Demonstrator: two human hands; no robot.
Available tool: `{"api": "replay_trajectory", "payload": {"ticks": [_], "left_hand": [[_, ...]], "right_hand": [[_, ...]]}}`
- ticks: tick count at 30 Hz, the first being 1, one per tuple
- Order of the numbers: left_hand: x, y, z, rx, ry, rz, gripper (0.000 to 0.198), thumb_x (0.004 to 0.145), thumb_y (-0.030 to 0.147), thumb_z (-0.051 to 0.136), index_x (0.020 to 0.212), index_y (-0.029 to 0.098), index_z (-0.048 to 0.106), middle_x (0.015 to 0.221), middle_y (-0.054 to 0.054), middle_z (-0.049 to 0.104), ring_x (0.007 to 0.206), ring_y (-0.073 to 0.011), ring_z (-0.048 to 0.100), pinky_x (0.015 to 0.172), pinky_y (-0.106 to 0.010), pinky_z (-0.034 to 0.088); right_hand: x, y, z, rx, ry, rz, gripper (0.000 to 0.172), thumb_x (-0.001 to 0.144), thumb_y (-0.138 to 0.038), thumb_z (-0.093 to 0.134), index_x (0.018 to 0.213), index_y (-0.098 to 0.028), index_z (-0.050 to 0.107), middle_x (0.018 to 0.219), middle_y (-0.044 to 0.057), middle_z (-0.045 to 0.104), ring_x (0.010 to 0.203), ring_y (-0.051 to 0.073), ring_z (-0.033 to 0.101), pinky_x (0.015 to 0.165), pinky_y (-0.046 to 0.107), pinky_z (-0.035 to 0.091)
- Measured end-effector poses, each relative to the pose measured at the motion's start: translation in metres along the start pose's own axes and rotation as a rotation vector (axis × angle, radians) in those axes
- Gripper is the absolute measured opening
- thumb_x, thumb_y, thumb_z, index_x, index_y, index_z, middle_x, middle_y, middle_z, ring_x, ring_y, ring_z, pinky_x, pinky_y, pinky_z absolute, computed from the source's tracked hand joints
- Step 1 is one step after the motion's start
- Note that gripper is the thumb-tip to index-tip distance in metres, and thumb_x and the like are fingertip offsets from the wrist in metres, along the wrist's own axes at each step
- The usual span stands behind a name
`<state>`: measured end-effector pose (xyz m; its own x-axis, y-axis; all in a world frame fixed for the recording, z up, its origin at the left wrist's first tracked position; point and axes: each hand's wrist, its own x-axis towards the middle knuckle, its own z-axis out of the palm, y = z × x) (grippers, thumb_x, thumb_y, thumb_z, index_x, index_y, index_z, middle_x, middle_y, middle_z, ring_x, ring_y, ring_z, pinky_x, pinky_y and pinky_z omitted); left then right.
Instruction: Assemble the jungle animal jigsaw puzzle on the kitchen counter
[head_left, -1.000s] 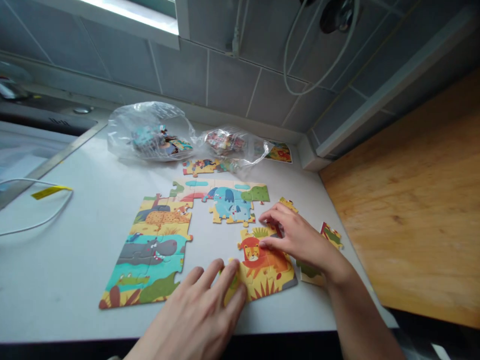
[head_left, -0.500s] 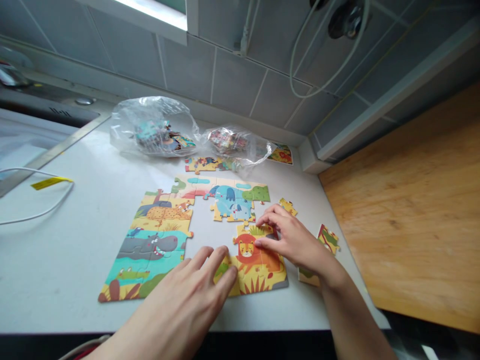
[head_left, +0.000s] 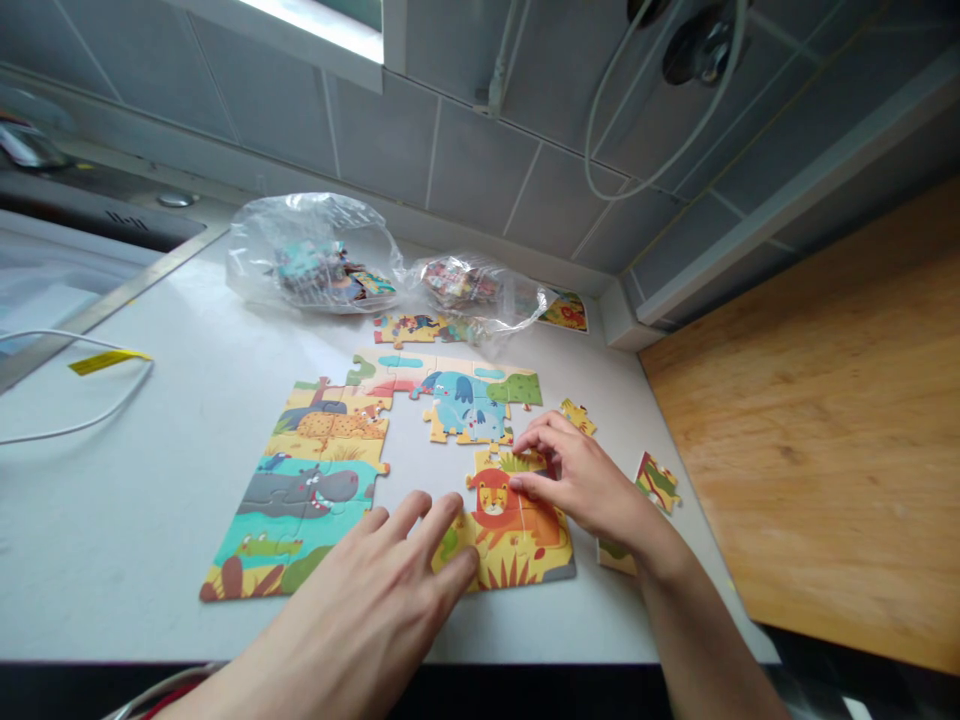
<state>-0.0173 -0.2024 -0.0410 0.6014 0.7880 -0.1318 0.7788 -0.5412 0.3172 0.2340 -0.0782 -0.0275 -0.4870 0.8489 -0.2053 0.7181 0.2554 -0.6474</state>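
Note:
My left hand (head_left: 401, 575) lies low over the front of the animal puzzle, fingers spread, its thumb and index finger by a yellow and green puzzle piece (head_left: 450, 538). My right hand (head_left: 574, 470) is curled over the top of the lion section (head_left: 499, 515), thumb and fingers around a grassy puzzle piece (head_left: 517, 462), part of which is hidden. Left of a bare gap lies a joined section with a hippo (head_left: 307, 490) and a leopard. Behind the gap is a joined strip with blue elephants (head_left: 457, 400).
Loose puzzle pieces lie at the right: a yellow one (head_left: 577, 415), a red and green one (head_left: 658, 482), and one partly under my right wrist (head_left: 615, 555). Clear plastic bags (head_left: 315, 255) of pieces stand at the back. A white cable (head_left: 112, 430) and a sink (head_left: 97, 225) are at the left.
My left hand has shifted very slightly, its fingers a little farther apart. The right hand keeps its place on the lion section. The whole view has moved a little.

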Motion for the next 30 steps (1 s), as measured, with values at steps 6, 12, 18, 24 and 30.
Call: {"api": "replay_trajectory", "payload": {"ticks": [6,12,18,24,30], "left_hand": [[0.001,-0.002,0.001,-0.01,0.005,-0.003,0.043,0.09,0.027,0.067,0.133,0.027,0.066,0.15,-0.015,0.052,0.129,-0.0339,0.05,0.108,-0.05,0.044],[0.002,-0.003,-0.001,-0.003,-0.013,0.006,0.043,0.091,0.028,0.067,0.134,0.027,0.064,0.151,-0.015,0.05,0.131,-0.0344,0.049,0.108,-0.052,0.044],[0.001,-0.005,-0.005,-0.025,-0.009,0.008,0.045,0.088,0.027,0.07,0.133,0.026,0.065,0.149,-0.015,0.053,0.129,-0.0337,0.052,0.107,-0.049,0.046],[0.0,-0.007,-0.011,-0.035,0.002,0.03,0.052,0.085,0.028,0.072,0.136,0.026,0.065,0.15,-0.016,0.053,0.13,-0.0352,0.052,0.104,-0.049,0.048],[0.003,-0.003,-0.008,-0.005,-0.015,0.006,0.05,0.082,0.028,0.072,0.132,0.028,0.067,0.147,-0.015,0.055,0.127,-0.0387,0.053,0.097,-0.052,0.051]], "right_hand": [[0.0,-0.003,0.0,0.003,0.019,0.019,0.016,0.086,-0.026,0.08,0.1,-0.023,0.073,0.111,0.004,0.064,0.093,0.019,0.062,0.087,0.034,0.05],[-0.001,-0.007,-0.002,0.026,0.017,0.032,0.013,0.087,-0.023,0.079,0.099,-0.022,0.072,0.109,0.004,0.065,0.094,0.019,0.062,0.089,0.034,0.049],[-0.001,-0.007,0.0,0.041,0.005,-0.012,0.01,0.089,-0.023,0.078,0.098,-0.022,0.074,0.109,0.004,0.066,0.1,0.02,0.063,0.092,0.035,0.049],[-0.004,-0.004,-0.009,0.011,-0.069,-0.006,0.032,0.088,-0.027,0.079,0.119,-0.026,0.074,0.121,0.006,0.063,0.102,0.021,0.064,0.091,0.034,0.053],[-0.004,-0.003,-0.011,-0.019,-0.06,-0.045,0.029,0.086,-0.025,0.081,0.115,-0.026,0.073,0.122,0.006,0.062,0.113,0.023,0.062,0.098,0.035,0.052]]}}
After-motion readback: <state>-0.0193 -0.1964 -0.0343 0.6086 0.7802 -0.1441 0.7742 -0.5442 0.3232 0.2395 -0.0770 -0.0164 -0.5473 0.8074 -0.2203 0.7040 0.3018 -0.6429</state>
